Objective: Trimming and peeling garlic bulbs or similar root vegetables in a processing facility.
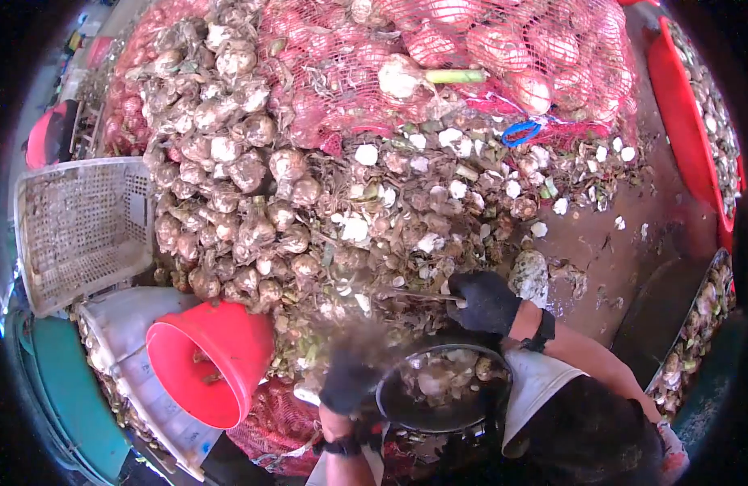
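Note:
My right hand (484,302), in a dark glove with a band at the wrist, is closed on a thin tool (425,295), perhaps a knife, that points left over the trimmings. My left hand (350,379), also in a dark glove, is blurred beside the left rim of a dark round bucket (444,425). A blurred brown mass (365,340), perhaps roots, shows just above it; what the fingers hold cannot be told. Garlic bulbs and pieces (438,379) lie in the bucket. Ahead, whole garlic bulbs (246,170) are heaped beside cut stems and roots (410,212).
Red mesh sacks of garlic (507,42) lie at the back. At left are a white plastic crate (82,225), a tipped red bucket (207,364) and a green tub (76,395). At right stand a red tub (683,115) and another container of garlic (693,340).

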Demonstrator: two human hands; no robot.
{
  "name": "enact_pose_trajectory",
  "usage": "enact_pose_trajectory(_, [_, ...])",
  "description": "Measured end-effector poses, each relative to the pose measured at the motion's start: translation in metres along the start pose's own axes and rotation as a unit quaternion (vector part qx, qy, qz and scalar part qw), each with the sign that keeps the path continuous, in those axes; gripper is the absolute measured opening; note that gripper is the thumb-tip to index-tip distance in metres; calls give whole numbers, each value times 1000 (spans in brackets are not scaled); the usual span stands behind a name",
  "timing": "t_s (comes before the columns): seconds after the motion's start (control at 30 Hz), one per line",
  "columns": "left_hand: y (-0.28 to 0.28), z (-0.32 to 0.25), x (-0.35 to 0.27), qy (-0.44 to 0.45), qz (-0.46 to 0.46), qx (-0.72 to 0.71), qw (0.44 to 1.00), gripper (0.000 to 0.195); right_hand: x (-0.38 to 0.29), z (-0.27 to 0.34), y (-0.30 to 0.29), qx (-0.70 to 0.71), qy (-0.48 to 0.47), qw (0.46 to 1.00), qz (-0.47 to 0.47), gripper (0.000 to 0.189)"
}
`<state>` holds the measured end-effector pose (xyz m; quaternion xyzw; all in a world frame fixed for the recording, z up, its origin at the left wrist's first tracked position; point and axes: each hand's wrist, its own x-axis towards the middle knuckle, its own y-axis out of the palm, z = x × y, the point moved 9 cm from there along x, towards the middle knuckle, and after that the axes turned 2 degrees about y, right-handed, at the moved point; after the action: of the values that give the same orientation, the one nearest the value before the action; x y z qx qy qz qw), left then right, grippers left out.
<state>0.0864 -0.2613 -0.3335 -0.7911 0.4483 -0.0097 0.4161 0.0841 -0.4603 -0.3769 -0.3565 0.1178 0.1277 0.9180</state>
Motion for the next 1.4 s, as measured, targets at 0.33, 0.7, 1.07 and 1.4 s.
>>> enact_pose_trajectory(0.33, [-68, 125, 53, -433, -222, 130, 864, 80, 2, -9, -4, 18, 57, 998, 8, 19])
enact_pose_trajectory(0.7, [1, -38, 32, 134, -244, 286, 917, 60, 7, 68, -53, 5, -115, 992, -57, 28])
enact_pose_trajectory(1.07, [30, -14, 23, 14, -149, -97, 984, 47, 3, 57, -45, -38, -175, 980, -85, 38])
enact_pose_trajectory(1.4, [38, -4, 17, -201, -221, -633, 714, 61, 9, -16, -39, -55, 0, 998, -22, 37])
